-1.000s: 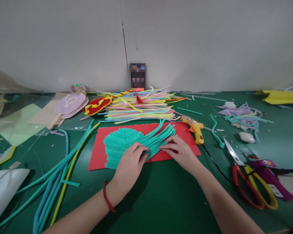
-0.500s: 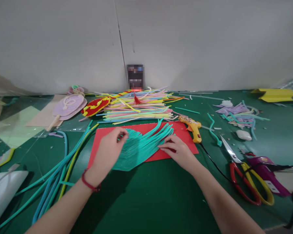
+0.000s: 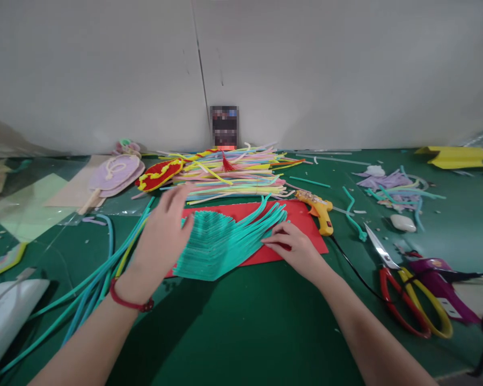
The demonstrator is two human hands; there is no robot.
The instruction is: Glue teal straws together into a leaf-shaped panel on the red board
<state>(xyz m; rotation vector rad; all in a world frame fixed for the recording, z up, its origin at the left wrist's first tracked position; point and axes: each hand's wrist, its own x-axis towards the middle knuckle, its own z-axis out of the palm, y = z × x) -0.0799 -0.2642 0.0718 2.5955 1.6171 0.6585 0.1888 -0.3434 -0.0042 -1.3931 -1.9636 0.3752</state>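
Observation:
A fan-shaped sheet of teal pipe cleaners (image 3: pixel 209 241) lies on a red card (image 3: pixel 301 214), packed closely on its left part, with loose ends curving up to the right. My left hand (image 3: pixel 161 236), with a red cord bracelet on the wrist, hovers at the left edge of the sheet. Its fingers are apart and hold nothing. At the right edge, my right hand (image 3: pixel 290 246) pinches the tip of a teal strand between thumb and forefinger. The exact strand is partly hidden by the fingers.
A yellow glue gun (image 3: pixel 322 214) lies right of the card, with scissors (image 3: pixel 394 273) and a purple tool (image 3: pixel 443 284) beyond it. Behind are a pile of coloured pipe cleaners (image 3: pixel 233 182) and a phone-like screen (image 3: pixel 224 127). Long strands (image 3: pixel 92 279) lie left.
My left hand has moved left and away from the teal sheet, its fingers opening from a pinch. My right hand stays at the strand ends.

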